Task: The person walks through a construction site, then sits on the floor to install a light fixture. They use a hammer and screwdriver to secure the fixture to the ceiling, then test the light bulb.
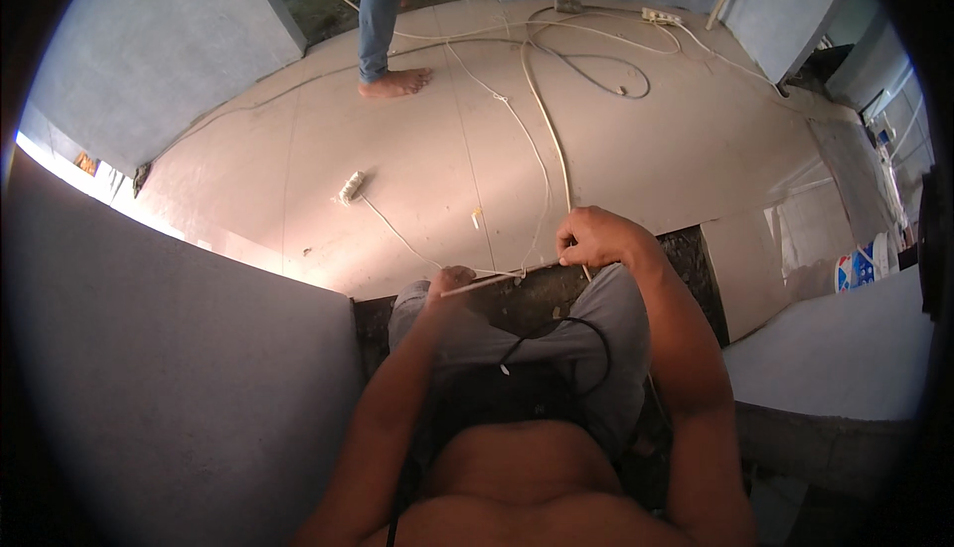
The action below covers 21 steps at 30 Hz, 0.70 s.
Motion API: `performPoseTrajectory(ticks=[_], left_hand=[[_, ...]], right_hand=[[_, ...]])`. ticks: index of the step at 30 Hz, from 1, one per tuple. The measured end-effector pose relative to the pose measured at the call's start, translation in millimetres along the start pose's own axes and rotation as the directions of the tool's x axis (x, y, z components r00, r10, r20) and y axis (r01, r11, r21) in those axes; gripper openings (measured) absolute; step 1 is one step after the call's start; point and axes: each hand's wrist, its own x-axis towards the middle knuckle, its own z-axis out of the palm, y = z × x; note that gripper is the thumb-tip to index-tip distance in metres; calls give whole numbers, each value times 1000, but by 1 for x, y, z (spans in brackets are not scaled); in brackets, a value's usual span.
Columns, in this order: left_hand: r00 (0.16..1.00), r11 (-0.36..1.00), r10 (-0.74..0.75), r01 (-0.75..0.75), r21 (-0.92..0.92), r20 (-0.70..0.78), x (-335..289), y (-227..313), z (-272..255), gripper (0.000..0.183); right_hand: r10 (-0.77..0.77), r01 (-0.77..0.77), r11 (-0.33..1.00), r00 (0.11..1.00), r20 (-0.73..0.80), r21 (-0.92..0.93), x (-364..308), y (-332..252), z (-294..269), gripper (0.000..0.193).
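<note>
I sit or squat at the edge of the tiled floor (pixel 378 159). A thin, pale, straight strip (pixel 497 280) spans the gap between my hands; its exact kind is unclear. My left hand (pixel 452 280) is closed at its left end, beside a white string. That string runs to a white spool (pixel 351 187) lying on the tiles. My right hand (pixel 598 238), fingers pinched, is at the strip's other end. A cream cable (pixel 549 115) passes behind the right hand and shows again below it. A small whitish piece (pixel 476 218) lies on the tiles.
Another person's bare foot (pixel 397 83) stands on the far tiles. Looped cables (pixel 636 90) and a white power strip (pixel 664 17) lie at the back. Grey walls (pixel 179 40) rise on both sides. A blue-and-white bucket (pixel 867 267) stands at the right. Dark rough ground (pixel 701 269) borders the tiles.
</note>
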Motion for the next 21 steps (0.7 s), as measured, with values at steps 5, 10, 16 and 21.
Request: performPoseTrajectory(ticks=[5, 10, 16, 21], left_hand=[[947, 894, 315, -273, 355, -66, 10, -28, 0, 20], [984, 984, 43, -12, 178, -171, -6, 33, -14, 24], [992, 941, 62, -95, 325, 111, -13, 51, -40, 26], [923, 766, 266, -378, 519, 280, -18, 31, -24, 25]], right_hand=[[28, -30, 988, 999, -18, -151, 4, -13, -13, 10], [81, -132, 880, 988, -131, -456, -4, -30, -12, 12], [53, -233, 832, 937, -346, -503, 16, -25, 13, 11], [139, -237, 940, 924, -357, -247, 18, -17, 2, 10]])
